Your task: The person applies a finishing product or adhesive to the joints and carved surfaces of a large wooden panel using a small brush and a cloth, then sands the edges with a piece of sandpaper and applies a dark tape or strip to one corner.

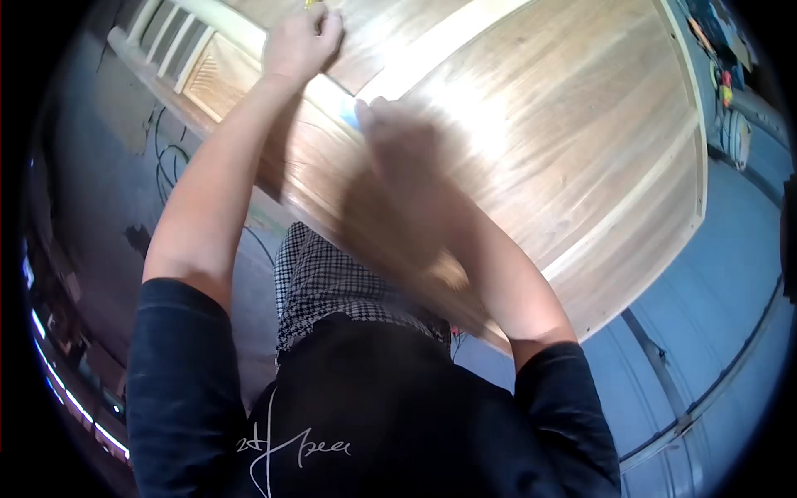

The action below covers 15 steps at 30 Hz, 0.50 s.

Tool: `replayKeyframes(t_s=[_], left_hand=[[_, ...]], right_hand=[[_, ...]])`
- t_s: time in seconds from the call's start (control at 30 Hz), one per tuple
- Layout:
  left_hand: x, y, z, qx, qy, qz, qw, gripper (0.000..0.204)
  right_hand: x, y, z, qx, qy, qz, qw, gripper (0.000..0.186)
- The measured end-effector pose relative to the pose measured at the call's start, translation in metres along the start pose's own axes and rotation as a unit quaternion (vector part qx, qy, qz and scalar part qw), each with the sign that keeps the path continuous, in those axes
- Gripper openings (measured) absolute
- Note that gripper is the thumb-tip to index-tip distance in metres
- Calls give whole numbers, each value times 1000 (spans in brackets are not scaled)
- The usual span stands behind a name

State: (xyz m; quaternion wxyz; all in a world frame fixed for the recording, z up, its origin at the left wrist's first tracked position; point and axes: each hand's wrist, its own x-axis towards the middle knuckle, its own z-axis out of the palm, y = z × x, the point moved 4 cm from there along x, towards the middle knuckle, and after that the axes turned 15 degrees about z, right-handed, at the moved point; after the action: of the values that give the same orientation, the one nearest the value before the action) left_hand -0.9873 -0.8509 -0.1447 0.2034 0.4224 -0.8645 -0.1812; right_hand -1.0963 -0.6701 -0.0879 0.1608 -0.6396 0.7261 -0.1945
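A person in a dark short-sleeved shirt (374, 390) leans over a large wooden furniture piece (573, 166) that fills the upper middle and right of the frame, its near edge slanting across the checked garment (324, 282) at the person's waist. White script-style lettering (270, 415) runs across the shirt at the lower centre, the one piece of writing I can make out from here

The left arm reaches long and nearly straight toward the top of the frame, where the left hand (299, 43) has its fingers curled in over the wood; a small yellow object (309, 3) shows just above the knuckles, though I cannot tell whether the hand grips it. The right arm angles up and inward from the lower right, its hand (407, 145) blurred near the upper centre, fingertips beside a light-blue patch (349, 113) on the wood; whether they pinch or only press it, I cannot tell

At upper left, the woodwork carries slats and a carved inset (214, 75), with dark cables (162, 166) on the grey floor (120, 195) nearby
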Motion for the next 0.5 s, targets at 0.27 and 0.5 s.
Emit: replayKeyframes(t_s=[0.27, 0.5], left_hand=[[15, -38, -28, 51, -58, -34, 996, 46], [6, -75, -31, 46, -31, -36, 998, 48]], right_hand=[[31, -38, 14, -19, 27, -13, 999, 7], [-60, -22, -24, 21, 22, 64, 997, 14]])
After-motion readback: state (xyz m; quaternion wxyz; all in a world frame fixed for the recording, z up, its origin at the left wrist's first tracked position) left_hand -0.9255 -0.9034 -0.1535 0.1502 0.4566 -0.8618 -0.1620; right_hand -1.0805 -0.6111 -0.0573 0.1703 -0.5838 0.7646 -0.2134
